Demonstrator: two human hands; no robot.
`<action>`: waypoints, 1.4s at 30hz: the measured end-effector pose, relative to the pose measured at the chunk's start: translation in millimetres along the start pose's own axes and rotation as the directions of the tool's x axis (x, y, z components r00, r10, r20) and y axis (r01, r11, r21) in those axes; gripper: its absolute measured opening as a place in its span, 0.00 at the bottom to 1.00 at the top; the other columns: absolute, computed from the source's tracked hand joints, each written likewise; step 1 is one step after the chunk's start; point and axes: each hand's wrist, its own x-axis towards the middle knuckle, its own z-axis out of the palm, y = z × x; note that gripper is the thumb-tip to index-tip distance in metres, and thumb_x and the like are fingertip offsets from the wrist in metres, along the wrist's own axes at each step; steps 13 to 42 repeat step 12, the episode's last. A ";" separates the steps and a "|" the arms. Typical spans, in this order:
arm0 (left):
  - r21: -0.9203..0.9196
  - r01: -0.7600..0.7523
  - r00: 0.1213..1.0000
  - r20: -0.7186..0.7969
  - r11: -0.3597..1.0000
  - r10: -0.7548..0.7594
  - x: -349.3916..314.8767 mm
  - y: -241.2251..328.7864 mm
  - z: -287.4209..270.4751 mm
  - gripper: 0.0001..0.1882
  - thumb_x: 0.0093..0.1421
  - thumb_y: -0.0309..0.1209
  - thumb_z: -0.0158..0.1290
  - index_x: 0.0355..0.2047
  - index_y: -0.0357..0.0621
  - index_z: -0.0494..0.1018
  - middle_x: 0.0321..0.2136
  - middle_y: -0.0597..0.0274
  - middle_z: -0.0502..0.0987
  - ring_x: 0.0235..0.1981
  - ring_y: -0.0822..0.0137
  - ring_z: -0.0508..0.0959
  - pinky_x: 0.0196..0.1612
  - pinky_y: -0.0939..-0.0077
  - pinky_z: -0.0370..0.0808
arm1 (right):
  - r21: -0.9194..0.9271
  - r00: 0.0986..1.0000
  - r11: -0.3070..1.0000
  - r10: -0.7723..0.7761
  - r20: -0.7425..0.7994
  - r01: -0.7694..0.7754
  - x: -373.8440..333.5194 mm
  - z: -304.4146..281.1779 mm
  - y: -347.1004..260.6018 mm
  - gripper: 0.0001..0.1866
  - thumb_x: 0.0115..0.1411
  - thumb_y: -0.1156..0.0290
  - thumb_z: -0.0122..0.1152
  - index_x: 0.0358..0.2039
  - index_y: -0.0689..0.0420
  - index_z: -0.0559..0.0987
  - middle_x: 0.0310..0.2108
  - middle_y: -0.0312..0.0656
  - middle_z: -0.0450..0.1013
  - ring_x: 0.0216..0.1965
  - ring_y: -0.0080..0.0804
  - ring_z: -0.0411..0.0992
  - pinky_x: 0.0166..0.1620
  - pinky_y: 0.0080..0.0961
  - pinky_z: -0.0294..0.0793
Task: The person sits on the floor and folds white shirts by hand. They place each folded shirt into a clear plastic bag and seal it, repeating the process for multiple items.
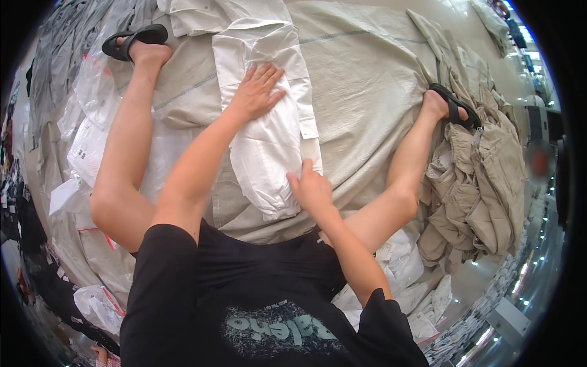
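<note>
A pair of white cargo trousers (269, 147) lies folded lengthwise in front of me, its gathered cuff (281, 208) towards my lap. My left hand (258, 92) presses flat on the upper part of the leg, fingers spread. Lower down, my right hand (312, 188) rests at the right edge of the cloth. Its thumb and forefinger point apart; the other fingers are curled and partly hidden. More white cloth (202, 17) continues beyond the trousers at the top. Underneath everything spreads a large beige sheet (361, 79).
My legs stretch out on both sides, with black sandals (136, 41) on the feet. Crumpled khaki garments (471, 196) are heaped at the right. Clear plastic bags (92, 140) lie at the left, and grey garments (64, 55) at the far left.
</note>
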 end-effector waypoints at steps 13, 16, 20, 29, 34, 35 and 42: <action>-0.130 0.098 0.993 -0.052 0.987 -0.106 -4.5 4.5 -20.7 0.35 0.74 0.53 0.51 0.74 0.50 0.65 0.72 0.51 0.69 0.77 0.52 0.61 0.80 0.53 0.53 | 0.109 0.836 0.829 -0.541 -0.095 0.549 67.5 15.1 15.3 0.33 0.70 0.52 0.65 0.73 0.44 0.73 0.79 0.44 0.57 0.79 0.52 0.55 0.77 0.57 0.54; -0.130 0.098 0.993 -0.052 0.987 -0.106 -4.5 4.5 -20.7 0.35 0.74 0.53 0.51 0.74 0.50 0.65 0.72 0.51 0.69 0.77 0.52 0.61 0.80 0.53 0.53 | 0.109 0.836 0.829 -0.541 -0.095 0.549 67.5 15.1 15.3 0.33 0.70 0.52 0.65 0.73 0.44 0.73 0.79 0.44 0.57 0.79 0.52 0.55 0.77 0.57 0.54; -0.130 0.098 0.993 -0.052 0.987 -0.106 -4.5 4.5 -20.7 0.35 0.74 0.53 0.51 0.74 0.50 0.65 0.72 0.51 0.69 0.77 0.52 0.61 0.80 0.53 0.53 | 0.109 0.836 0.829 -0.541 -0.095 0.549 67.5 15.1 15.3 0.33 0.70 0.52 0.65 0.73 0.44 0.73 0.79 0.44 0.57 0.79 0.52 0.55 0.77 0.57 0.54; -0.130 0.098 0.993 -0.052 0.987 -0.106 -4.5 4.5 -20.7 0.35 0.74 0.53 0.51 0.74 0.50 0.65 0.72 0.51 0.69 0.77 0.52 0.61 0.80 0.53 0.53 | 0.109 0.836 0.829 -0.541 -0.095 0.549 67.5 15.1 15.3 0.33 0.70 0.52 0.65 0.73 0.44 0.73 0.79 0.44 0.57 0.79 0.52 0.55 0.77 0.57 0.54; -0.130 0.098 0.993 -0.052 0.987 -0.106 -4.5 4.5 -20.7 0.35 0.74 0.53 0.51 0.74 0.50 0.65 0.72 0.51 0.69 0.77 0.52 0.61 0.80 0.53 0.53 | 0.109 0.836 0.829 -0.541 -0.095 0.549 67.5 15.1 15.3 0.33 0.70 0.52 0.65 0.73 0.44 0.73 0.79 0.44 0.57 0.79 0.52 0.55 0.77 0.57 0.54; -0.130 0.098 0.993 -0.052 0.987 -0.106 -4.5 4.5 -20.7 0.35 0.74 0.53 0.51 0.74 0.50 0.65 0.72 0.51 0.69 0.77 0.52 0.61 0.80 0.53 0.53 | 0.109 0.836 0.829 -0.541 -0.095 0.549 67.5 15.1 15.3 0.33 0.70 0.52 0.65 0.73 0.44 0.73 0.79 0.44 0.57 0.79 0.52 0.55 0.77 0.57 0.54; -0.130 0.098 0.993 -0.052 0.987 -0.106 -4.5 4.5 -20.7 0.35 0.74 0.53 0.51 0.74 0.50 0.65 0.72 0.51 0.69 0.77 0.52 0.61 0.80 0.53 0.53 | 0.109 0.836 0.829 -0.541 -0.095 0.549 67.5 15.1 15.3 0.33 0.70 0.52 0.65 0.73 0.44 0.73 0.79 0.44 0.57 0.79 0.52 0.55 0.77 0.57 0.54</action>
